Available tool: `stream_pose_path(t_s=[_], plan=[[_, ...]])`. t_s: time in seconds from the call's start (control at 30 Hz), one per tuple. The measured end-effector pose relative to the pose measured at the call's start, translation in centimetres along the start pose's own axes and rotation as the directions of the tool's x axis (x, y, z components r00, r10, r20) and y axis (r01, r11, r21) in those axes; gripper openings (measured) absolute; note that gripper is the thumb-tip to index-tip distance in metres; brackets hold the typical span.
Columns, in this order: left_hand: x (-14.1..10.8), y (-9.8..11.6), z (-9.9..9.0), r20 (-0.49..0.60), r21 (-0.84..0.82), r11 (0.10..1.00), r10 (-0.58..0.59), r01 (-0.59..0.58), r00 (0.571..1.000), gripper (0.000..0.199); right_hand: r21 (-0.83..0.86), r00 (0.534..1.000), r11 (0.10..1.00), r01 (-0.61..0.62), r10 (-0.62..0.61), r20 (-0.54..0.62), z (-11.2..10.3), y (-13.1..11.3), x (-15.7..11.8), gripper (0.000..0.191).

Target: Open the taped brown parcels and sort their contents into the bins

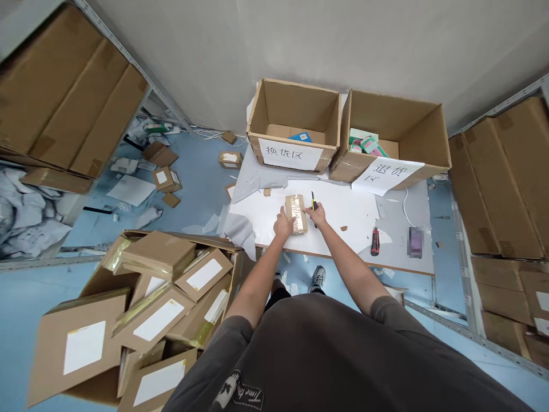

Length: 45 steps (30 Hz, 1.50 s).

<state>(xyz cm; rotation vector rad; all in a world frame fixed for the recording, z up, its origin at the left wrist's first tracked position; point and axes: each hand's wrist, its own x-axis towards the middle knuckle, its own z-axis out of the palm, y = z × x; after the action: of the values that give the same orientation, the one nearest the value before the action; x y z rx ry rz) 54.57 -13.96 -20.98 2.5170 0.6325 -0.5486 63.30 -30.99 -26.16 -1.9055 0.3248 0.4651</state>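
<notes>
A small taped cardboard box (295,207) lies on the white-covered table (270,214) in front of me. My left hand (283,224) grips its left side near the lower corner, with the thumb over the top. Just right of the box, my right hand (318,214) is closed around a yellow and black utility knife (314,204), which points away from me. Fingers of the right hand are at the box's right edge; whether they touch it I cannot tell.
Behind stand two open cartons with paper signs, the left carton (295,154) and the right carton (398,151). A red and black tool (375,241) lies on the table's right. A large carton full of parcels (158,315) stands at lower left. Loaded shelves flank both sides.
</notes>
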Motion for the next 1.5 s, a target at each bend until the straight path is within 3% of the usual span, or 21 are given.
stream_pose_path(t_s=[0.07, 0.1, 0.17, 0.2, 0.23, 0.27, 0.37, 0.47, 0.6, 0.77, 0.9, 0.97, 1.1, 1.23, 1.37, 1.5], plan=[[0.6, -0.3, -1.0, -0.015, 0.123, 0.971, 0.206, -0.203, 0.978, 0.063, 0.011, 0.999, 0.999, -0.033, 0.033, 0.024, -1.1, 1.0, -1.3, 0.057], [0.9, -0.6, -1.5, 0.021, 0.202, 0.911, 0.363, -0.359, 0.932, 0.057, 0.004, 0.997, 0.998, -0.058, 0.058, 0.042, -1.5, 1.5, -1.9, 0.059], [1.7, -1.2, -2.5, 0.166, 0.316, 0.697, 0.628, -0.644, 0.761, 0.055, -0.013, 0.991, 0.994, -0.11, 0.111, 0.07, -1.6, 2.4, -2.7, 0.061], [2.1, -1.4, -2.9, 0.239, 0.343, 0.592, 0.697, -0.73, 0.677, 0.056, -0.013, 0.989, 0.992, -0.129, 0.13, 0.075, -1.3, 2.8, -2.9, 0.06], [2.5, -1.4, -3.3, 0.291, 0.362, 0.516, 0.729, -0.777, 0.619, 0.055, -0.009, 0.987, 0.99, -0.14, 0.14, 0.074, -0.8, 3.0, -3.0, 0.06], [2.9, -1.3, -3.5, 0.321, 0.381, 0.469, 0.741, -0.796, 0.59, 0.051, -0.003, 0.988, 0.99, -0.142, 0.142, 0.067, -0.3, 3.0, -3.0, 0.058], [3.9, -0.4, -4.0, 0.36, 0.435, 0.403, 0.742, -0.806, 0.565, 0.028, 0.015, 0.993, 0.993, -0.115, 0.115, 0.036, 1.2, 2.5, -2.1, 0.052], [4.6, 0.6, -4.3, 0.356, 0.446, 0.422, 0.726, -0.789, 0.589, 0.021, 0.026, 0.996, 0.995, -0.093, 0.092, 0.011, 1.3, 1.4, -0.5, 0.046], [4.6, 1.6, -4.1, 0.302, 0.439, 0.522, 0.681, -0.731, 0.667, 0.046, -0.146, 0.999, 0.989, -0.038, 0.04, 0.012, -0.2, -0.1, 1.7, 0.051], [3.8, 3.4, -3.0, 0.271, 0.424, 0.657, 0.564, -0.623, 0.78, 0.067, -0.354, 0.998, 0.934, -0.037, 0.014, -0.068, -1.0, -1.5, 2.8, 0.051], [3.1, 4.2, -2.3, 0.202, 0.346, 0.787, 0.469, -0.51, 0.86, 0.072, -0.249, 0.991, 0.968, -0.026, -0.006, -0.13, -2.0, -1.8, 1.8, 0.043], [2.8, 4.2, -2.0, 0.164, 0.311, 0.83, 0.434, -0.464, 0.886, 0.072, -0.138, 0.995, 0.989, -0.051, 0.038, -0.097, -3.1, -1.6, 0.6, 0.04], [2.8, 4.3, -1.7, 0.15, 0.311, 0.837, 0.424, -0.45, 0.893, 0.061, 0.017, 0.982, 0.987, -0.158, 0.155, 0.105, -5.3, -1.0, -1.9, 0.038], [2.6, 4.6, -1.6, 0.151, 0.32, 0.809, 0.469, -0.492, 0.87, 0.059, -0.041, 0.941, 0.975, -0.216, 0.22, 0.257, -6.6, -0.4, -3.6, 0.029], [1.9, 4.8, -1.5, 0.15, 0.313, 0.801, 0.489, -0.51, 0.859, 0.056, -0.198, 0.937, 0.98, -0.002, 0.071, 0.341, -8.2, 0.3, -4.3, 0.025], [1.1, 4.6, -1.1, 0.139, 0.301, 0.83, 0.45, -0.47, 0.882, 0.053, -0.387, 0.93, 0.9, 0.2, -0.05, 0.363, -9.8, 0.5, -4.1, 0.023]])
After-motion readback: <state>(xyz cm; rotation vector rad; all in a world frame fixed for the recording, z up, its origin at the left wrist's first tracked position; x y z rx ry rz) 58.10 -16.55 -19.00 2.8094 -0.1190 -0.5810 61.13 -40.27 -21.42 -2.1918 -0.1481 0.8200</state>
